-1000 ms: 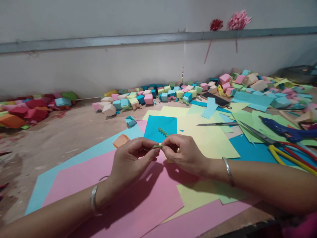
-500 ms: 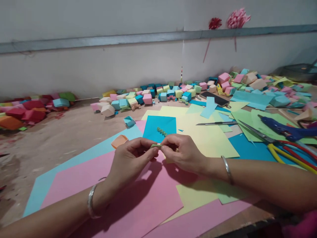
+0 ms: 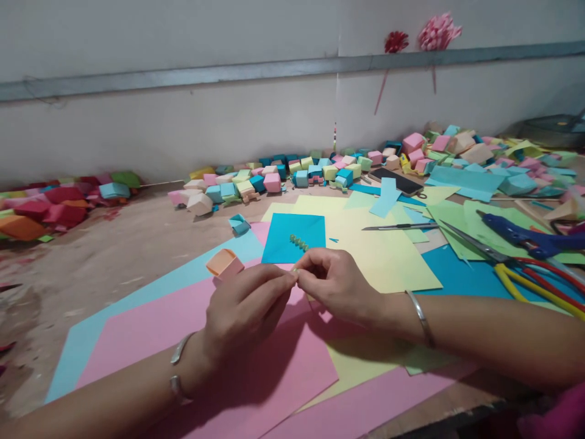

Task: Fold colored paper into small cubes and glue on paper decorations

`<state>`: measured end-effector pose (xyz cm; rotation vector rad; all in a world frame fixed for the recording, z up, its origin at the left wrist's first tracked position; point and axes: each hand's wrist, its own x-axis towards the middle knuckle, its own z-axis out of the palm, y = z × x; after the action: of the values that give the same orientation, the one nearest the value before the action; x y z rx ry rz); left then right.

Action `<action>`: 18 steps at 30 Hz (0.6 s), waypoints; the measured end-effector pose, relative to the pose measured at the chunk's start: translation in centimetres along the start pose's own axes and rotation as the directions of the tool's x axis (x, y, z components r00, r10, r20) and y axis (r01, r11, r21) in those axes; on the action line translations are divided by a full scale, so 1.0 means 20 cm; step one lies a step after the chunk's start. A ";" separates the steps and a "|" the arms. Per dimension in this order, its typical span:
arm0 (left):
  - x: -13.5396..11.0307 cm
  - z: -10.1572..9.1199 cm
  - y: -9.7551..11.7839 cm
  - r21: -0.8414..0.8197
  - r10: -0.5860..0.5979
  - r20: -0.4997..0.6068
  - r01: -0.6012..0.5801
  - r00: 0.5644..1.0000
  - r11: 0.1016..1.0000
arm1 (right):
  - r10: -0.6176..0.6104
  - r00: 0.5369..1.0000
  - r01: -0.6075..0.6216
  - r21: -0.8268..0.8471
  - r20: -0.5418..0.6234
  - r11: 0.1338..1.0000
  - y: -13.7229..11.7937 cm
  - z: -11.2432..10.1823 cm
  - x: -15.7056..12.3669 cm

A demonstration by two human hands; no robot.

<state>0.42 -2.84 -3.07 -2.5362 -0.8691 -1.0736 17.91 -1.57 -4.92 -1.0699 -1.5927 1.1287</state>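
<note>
My left hand [image 3: 249, 302] and my right hand [image 3: 336, 280] meet fingertip to fingertip over the pink paper sheet [image 3: 274, 378]. Between them they pinch a small green paper strip [image 3: 295, 272], mostly hidden by the fingers. Just beyond lies a blue paper square [image 3: 278, 235] with a row of tiny green folded pieces [image 3: 299, 242] on it. Left of the square, a peach paper box [image 3: 225, 266] stands near my left hand, and a small turquoise paper box [image 3: 238, 224] is farther back.
Scissors [image 3: 498, 259], a blue glue gun [image 3: 525, 235] and a craft knife [image 3: 397, 227] lie on paper at the right. A dark phone [image 3: 397, 182] sits behind them. Many small paper boxes [image 3: 272, 182] line the wall. Yellow sheets [image 3: 393, 262] spread right of the square.
My left hand has rolled over, its back now turned up and its fingers closer together. The green strip, visible between the hands before, is mostly covered. More of the peach box shows.
</note>
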 end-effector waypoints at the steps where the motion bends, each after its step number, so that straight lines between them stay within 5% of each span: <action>1: -0.01 0.00 0.00 0.024 0.038 0.004 -0.038 0.999 0.999 | 0.035 0.999 -0.036 0.038 0.016 0.999 0.00 0.00 0.00; 6: -0.06 -0.01 0.00 0.062 0.163 0.046 -0.166 0.985 0.984 | 0.143 0.983 -0.170 0.285 0.113 0.943 -0.03 0.01 0.02; 14: -0.04 0.00 -0.01 0.005 0.087 0.094 -0.088 0.992 0.996 | 0.307 0.928 -0.373 0.481 0.213 0.793 -0.09 -0.02 0.03; 18: 0.00 0.01 -0.03 -0.163 -0.066 0.140 0.088 0.988 0.983 | 0.313 0.925 -0.379 0.464 0.217 0.801 -0.04 -0.02 0.03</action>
<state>0.22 -2.30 -3.13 -2.7633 -0.9557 -1.0499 18.10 -1.12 -3.97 -0.9652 -1.1115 1.7782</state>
